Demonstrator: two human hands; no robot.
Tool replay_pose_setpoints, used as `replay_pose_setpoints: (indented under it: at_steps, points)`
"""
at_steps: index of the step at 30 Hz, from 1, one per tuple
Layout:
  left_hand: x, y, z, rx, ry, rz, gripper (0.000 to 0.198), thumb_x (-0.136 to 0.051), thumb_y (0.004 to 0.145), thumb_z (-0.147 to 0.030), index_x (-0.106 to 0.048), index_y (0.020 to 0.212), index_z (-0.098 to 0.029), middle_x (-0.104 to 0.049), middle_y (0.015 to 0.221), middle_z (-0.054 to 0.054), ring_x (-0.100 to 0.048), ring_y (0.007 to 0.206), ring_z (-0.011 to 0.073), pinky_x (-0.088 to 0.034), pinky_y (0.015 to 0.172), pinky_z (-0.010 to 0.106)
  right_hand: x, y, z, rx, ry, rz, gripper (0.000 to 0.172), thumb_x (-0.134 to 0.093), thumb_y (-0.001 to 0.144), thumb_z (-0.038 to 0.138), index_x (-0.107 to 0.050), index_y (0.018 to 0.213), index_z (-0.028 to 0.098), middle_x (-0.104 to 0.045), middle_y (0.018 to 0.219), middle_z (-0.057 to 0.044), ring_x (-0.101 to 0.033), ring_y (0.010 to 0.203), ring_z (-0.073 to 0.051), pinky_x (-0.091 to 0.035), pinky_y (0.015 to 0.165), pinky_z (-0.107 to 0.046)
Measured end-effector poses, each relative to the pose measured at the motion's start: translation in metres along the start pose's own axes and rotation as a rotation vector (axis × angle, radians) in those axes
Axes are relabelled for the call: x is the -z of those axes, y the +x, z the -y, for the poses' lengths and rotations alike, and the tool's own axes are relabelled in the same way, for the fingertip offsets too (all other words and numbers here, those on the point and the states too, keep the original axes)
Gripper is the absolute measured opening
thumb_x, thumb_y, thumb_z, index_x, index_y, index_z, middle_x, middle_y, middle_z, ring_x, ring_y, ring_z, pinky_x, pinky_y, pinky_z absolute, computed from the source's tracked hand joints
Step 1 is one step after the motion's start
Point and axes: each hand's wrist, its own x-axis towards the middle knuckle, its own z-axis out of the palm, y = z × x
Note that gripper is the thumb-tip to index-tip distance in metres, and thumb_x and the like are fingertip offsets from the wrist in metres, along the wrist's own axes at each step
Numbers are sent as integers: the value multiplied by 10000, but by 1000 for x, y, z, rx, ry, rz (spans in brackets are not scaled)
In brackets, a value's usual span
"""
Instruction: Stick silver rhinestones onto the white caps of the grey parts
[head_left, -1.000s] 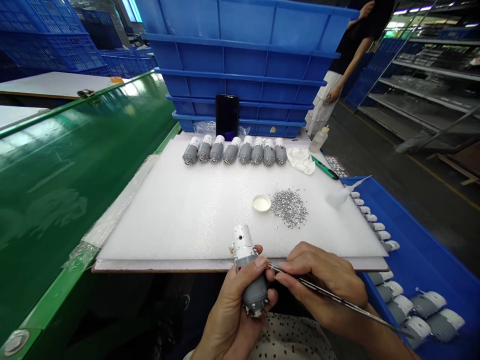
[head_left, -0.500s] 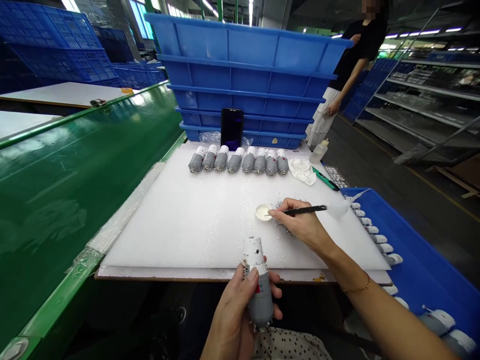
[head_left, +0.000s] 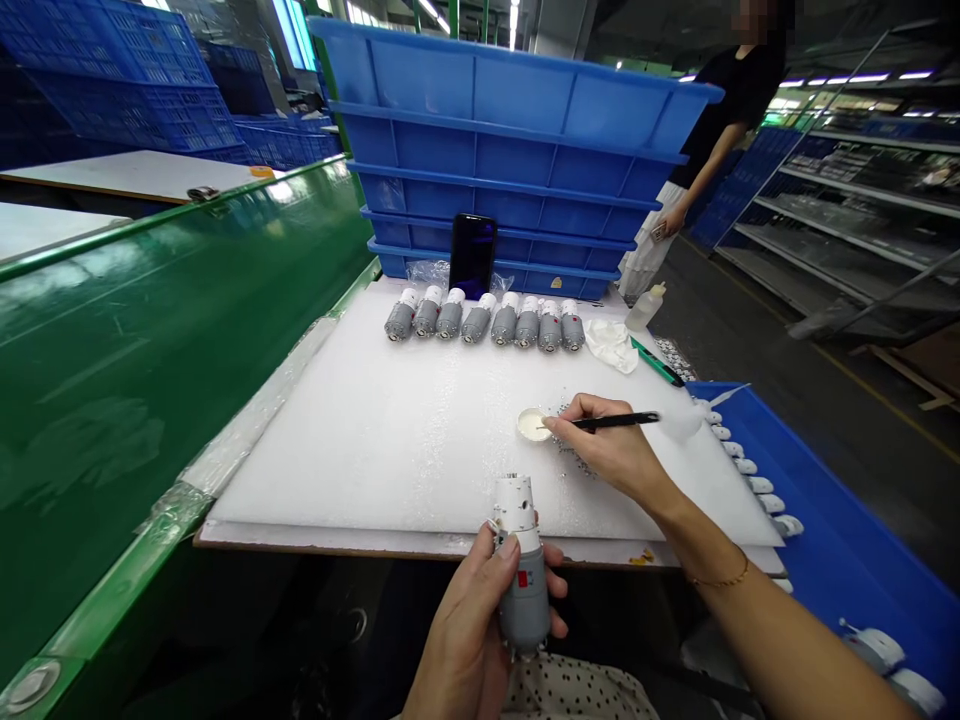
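My left hand (head_left: 472, 620) is wrapped round a grey motor (head_left: 521, 570) with a white cap, held upright over my lap at the near edge of the white foam board (head_left: 390, 440). My right hand (head_left: 611, 450) pinches thin black tweezers (head_left: 611, 421), with their tip in a small white dish (head_left: 532, 425). A pile of tiny silver parts (head_left: 574, 455) lies mostly hidden under that hand. Several finished grey motors (head_left: 484, 322) lie in a row at the board's far side.
Stacked blue crates (head_left: 510, 150) stand behind the board, a black phone (head_left: 472, 255) leaning on them. A white cloth (head_left: 611, 345), a green pen (head_left: 656, 362) and a small bottle (head_left: 645, 305) lie at the far right. A blue tray (head_left: 847, 520) of motors is on my right, a green conveyor (head_left: 150, 320) left. A person (head_left: 705, 160) stands beyond.
My right hand left the motor and reached forward with the tweezers to the white dish, where it stays. The left hand keeps the motor upright.
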Motion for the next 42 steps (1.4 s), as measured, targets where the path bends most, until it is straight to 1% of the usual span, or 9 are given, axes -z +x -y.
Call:
replay_pose_setpoints:
  at_steps: [5, 10, 14, 17, 20, 23, 30, 37, 42]
  points:
    - [1, -2, -1, 35, -78, 38, 401, -548, 931, -398, -632, 1190, -104, -671, 967, 116, -574, 753, 179, -502, 657, 298, 5, -11, 9, 68, 24, -110, 301, -699, 793, 401, -573, 635, 178, -500, 555, 30, -393, 536, -111, -296, 504, -257]
    - [3, -2, -2, 97, -195, 95, 370, -542, 940, -384, -694, 1147, -118, -666, 917, 91, -571, 729, 164, -487, 621, 279, 7, -24, 10, 63, 62, -114, 304, -712, 807, 372, -558, 628, 180, -460, 534, 44, -375, 516, -101, -287, 489, -252]
    - [6, 4, 3, 95, -249, 120, 346, -598, 911, -393, -743, 1047, -110, -688, 858, 89, -581, 683, 147, -488, 631, 271, 10, -51, 22, 43, 229, -69, 307, -669, 869, 403, -547, 682, 193, -439, 573, 52, -353, 511, -88, -291, 463, -229]
    - [6, 7, 7, 80, -283, 129, 385, -604, 903, -416, -744, 1033, -81, -702, 898, 118, -599, 737, 165, -501, 668, 277, 5, -72, 33, 31, 329, -60, 285, -661, 885, 373, -553, 690, 197, -469, 592, 47, -391, 521, -84, -330, 466, -210]
    - [2, 5, 8, 74, -234, 96, 367, -546, 948, -375, -721, 1108, -94, -707, 989, 130, -614, 839, 185, -509, 759, 299, -3, -85, 40, 26, 338, -125, 260, -665, 881, 353, -568, 692, 204, -536, 611, 34, -469, 534, -91, -387, 468, -194]
    - [-2, 1, 8, 52, -174, 75, 333, -529, 961, -334, -721, 1115, -109, -717, 1029, 138, -637, 901, 209, -515, 802, 319, -8, -89, 42, 20, 340, -153, 249, -669, 874, 348, -573, 690, 211, -582, 624, 21, -540, 552, -110, -433, 467, -197]
    - [-6, 1, 11, 47, -165, 64, 334, -589, 925, -367, -713, 1123, -127, -707, 1093, 148, -633, 976, 245, -517, 848, 352, -10, -90, 40, 20, 317, -153, 233, -654, 890, 311, -562, 701, 212, -604, 586, 42, -555, 488, -90, -456, 448, -175]
    - [-3, 6, 12, 32, -193, 91, 282, -714, 844, -346, -740, 1048, -154, -727, 1051, 133, -644, 922, 217, -534, 802, 326, -7, -91, 39, 32, 302, -157, 233, -657, 886, 305, -561, 693, 216, -613, 600, 42, -561, 488, -90, -463, 450, -174]
    - [-1, 7, 13, 33, -214, 86, 271, -747, 820, -336, -751, 1022, -155, -743, 1027, 123, -659, 889, 202, -543, 779, 308, -6, -91, 39, 41, 295, -138, 230, -654, 889, 304, -559, 697, 220, -612, 598, 35, -564, 496, -103, -479, 467, -192]
